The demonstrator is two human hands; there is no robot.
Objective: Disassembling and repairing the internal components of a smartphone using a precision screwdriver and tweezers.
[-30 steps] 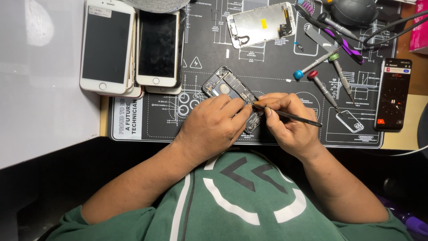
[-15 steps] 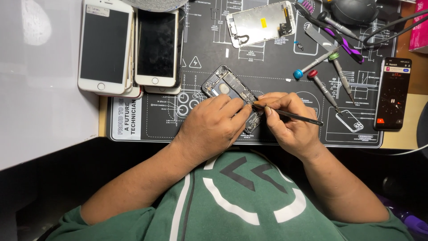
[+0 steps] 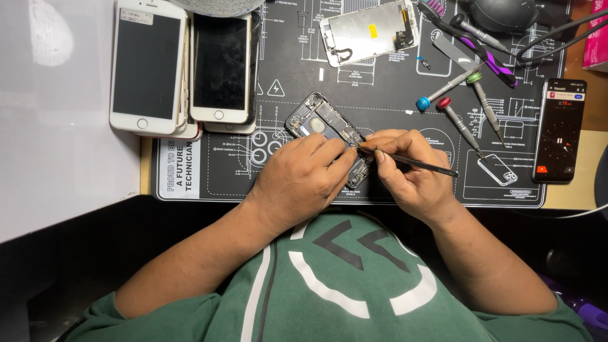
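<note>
An opened phone body (image 3: 321, 123) lies tilted on the black repair mat (image 3: 392, 82), its insides showing. My left hand (image 3: 303, 178) rests over its lower half and holds it down with the fingertips. My right hand (image 3: 408, 174) pinches a thin black pointed tool (image 3: 411, 164) like a pen, with the tip touching the phone's inside next to my left fingertips. The phone's lower end is hidden under both hands.
Two white phones (image 3: 149, 63) (image 3: 220, 63) lie stacked on others at the mat's upper left. A detached screen panel (image 3: 370, 30) lies at the top. Three screwdrivers (image 3: 457, 120) and purple-handled tools (image 3: 472, 44) lie at right, beside a lit black phone (image 3: 560, 130).
</note>
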